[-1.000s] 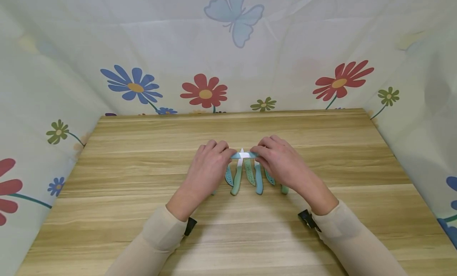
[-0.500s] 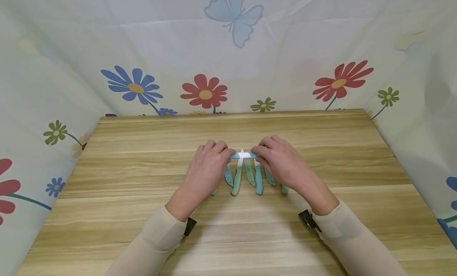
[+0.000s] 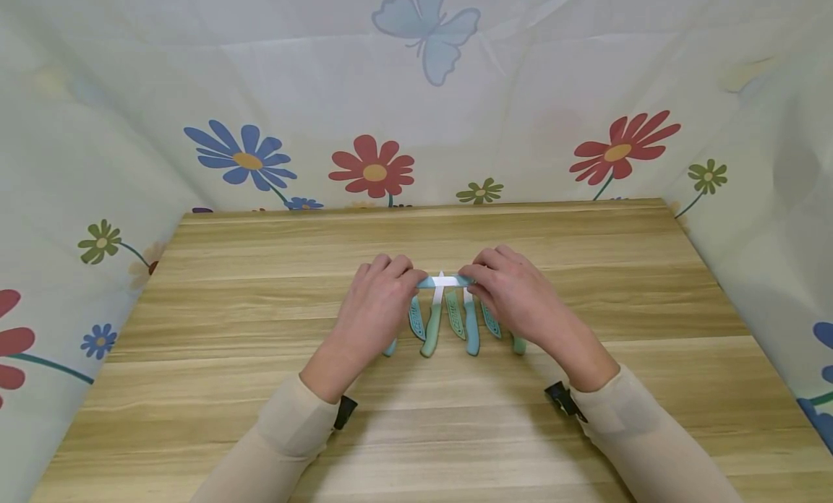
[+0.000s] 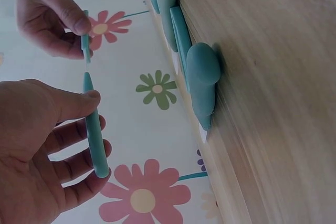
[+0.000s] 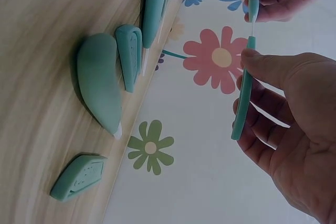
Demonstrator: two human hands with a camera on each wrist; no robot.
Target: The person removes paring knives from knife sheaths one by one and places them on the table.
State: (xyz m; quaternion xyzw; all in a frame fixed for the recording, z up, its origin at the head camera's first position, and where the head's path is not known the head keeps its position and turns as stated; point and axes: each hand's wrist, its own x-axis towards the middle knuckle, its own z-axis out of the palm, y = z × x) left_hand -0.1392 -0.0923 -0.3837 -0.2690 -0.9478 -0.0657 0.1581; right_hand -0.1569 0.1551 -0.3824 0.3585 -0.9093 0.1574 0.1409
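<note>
My left hand [image 3: 374, 301] pinches the blue handle of a small knife [image 4: 94, 135] between thumb and fingers. The fingers and thumb of my right hand [image 3: 517, 293] grip a matching blue blade sheath [image 5: 243, 98]. Held level above the table, knife and sheath lie in line, with a stretch of white blade [image 3: 446, 281] showing between them. The blade's tip is hidden, apparently inside the sheath. Under the hands lie a green-handled knife [image 3: 431, 333], a blue-handled knife [image 3: 472, 333] and a green sheath [image 3: 455, 316].
More pieces lie in the row on the wooden table [image 3: 429, 431]: a blue sheath [image 3: 416, 321], another blue sheath [image 3: 491, 324], a green handle [image 3: 519, 345] and a blue handle [image 3: 390, 350], partly covered by the hands. A flowered curtain [image 3: 520, 91] stands behind the table.
My left hand has shifted very slightly to the left with the knife. A little more of the white blade shows between handle and sheath. The row on the table stays put.
</note>
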